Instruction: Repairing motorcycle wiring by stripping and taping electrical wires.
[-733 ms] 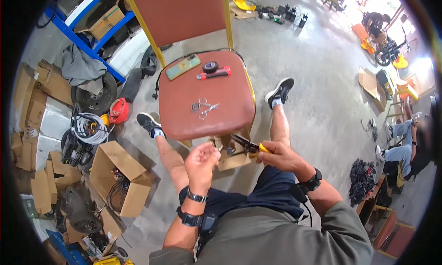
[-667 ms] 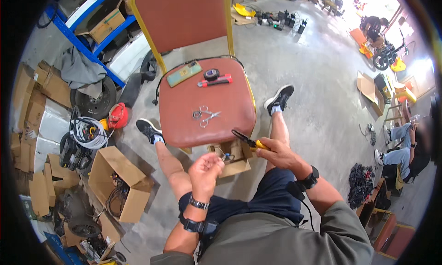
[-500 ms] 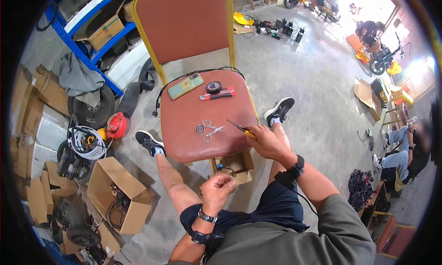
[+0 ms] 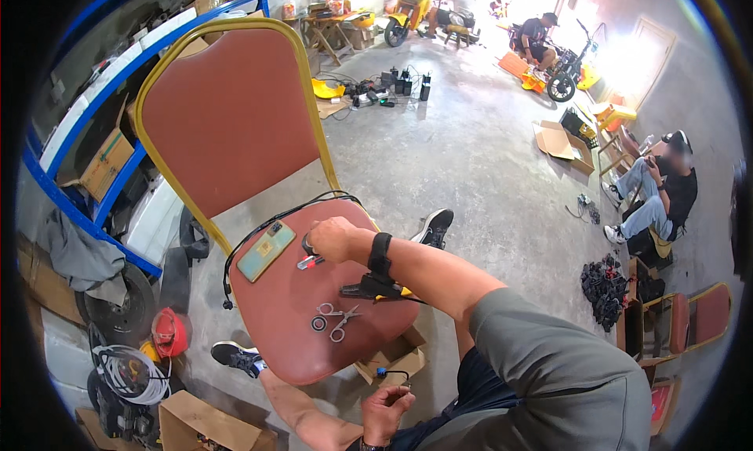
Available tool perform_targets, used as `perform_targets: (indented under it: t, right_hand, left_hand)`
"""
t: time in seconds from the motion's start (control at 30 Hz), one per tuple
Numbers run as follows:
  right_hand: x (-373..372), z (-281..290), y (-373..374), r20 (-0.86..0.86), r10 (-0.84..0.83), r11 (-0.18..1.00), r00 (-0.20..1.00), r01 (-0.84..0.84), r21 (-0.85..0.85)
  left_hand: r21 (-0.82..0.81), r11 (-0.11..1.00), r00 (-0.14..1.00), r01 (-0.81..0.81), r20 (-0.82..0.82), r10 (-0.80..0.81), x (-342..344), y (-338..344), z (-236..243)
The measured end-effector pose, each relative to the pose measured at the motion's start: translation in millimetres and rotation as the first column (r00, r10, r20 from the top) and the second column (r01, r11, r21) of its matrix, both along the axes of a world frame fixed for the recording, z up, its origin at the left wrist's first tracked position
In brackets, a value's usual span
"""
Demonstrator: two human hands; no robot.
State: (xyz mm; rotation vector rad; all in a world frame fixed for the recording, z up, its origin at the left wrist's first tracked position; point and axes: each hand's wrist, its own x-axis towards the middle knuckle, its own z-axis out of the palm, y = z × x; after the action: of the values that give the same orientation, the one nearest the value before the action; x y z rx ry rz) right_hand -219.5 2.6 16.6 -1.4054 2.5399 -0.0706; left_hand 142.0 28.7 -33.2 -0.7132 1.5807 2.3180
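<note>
My right hand (image 4: 336, 241) reaches over the red chair seat (image 4: 282, 333), its fingers closed on a roll of black tape (image 4: 307, 245), mostly covered by the hand. Just below the fingers a red and grey utility knife (image 4: 309, 263) lies on the seat. My left hand (image 4: 383, 413), low in front of the seat, pinches a short black cable with a blue connector (image 4: 382, 372). Small scissors (image 4: 339, 322) and a dark ring-shaped piece (image 4: 319, 323) lie nearer me. A yellow-handled tool (image 4: 405, 292) shows at the seat's right edge, partly hidden by my wrist device.
A phone (image 4: 267, 251) and a long black cable (image 4: 271, 216) lie at the seat's left and back. An open cardboard box (image 4: 400, 355) stands under the chair. Blue shelving (image 4: 86, 141) and a red helmet (image 4: 169, 332) are at left; a seated person (image 4: 671, 188) is at right.
My right hand has laid down the yellow-handled tool at the seat's right side and moved left to the tape. The view has shifted; my left hand still holds the short cable.
</note>
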Motion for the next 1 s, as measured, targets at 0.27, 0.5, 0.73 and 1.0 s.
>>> perform_targets:
  t: [0.27,0.5,0.73,1.0]
  right_hand:
    - [1,-8,1,-0.068,0.011,0.996,0.998,-0.016,-0.087]
    - [51,64,97,0.684,-0.004,0.736,0.730,0.465,-0.492]
    - [188,48,177,0.873,0.379,0.610,0.307,0.627,-0.485]
    - [233,23,186,0.889,0.305,0.613,0.342,0.644,-0.459]
  left_hand:
    - [-0.080,0.996,0.999,-0.026,-0.045,0.022,1,-3,14]
    - [-0.176,0.981,0.976,-0.084,-0.211,0.045,2,3,76]
    - [-0.161,0.984,0.900,-0.079,-0.435,0.001,-8,10,151]
    - [-0.204,0.949,0.780,-0.239,-0.622,0.063,-10,3,203]
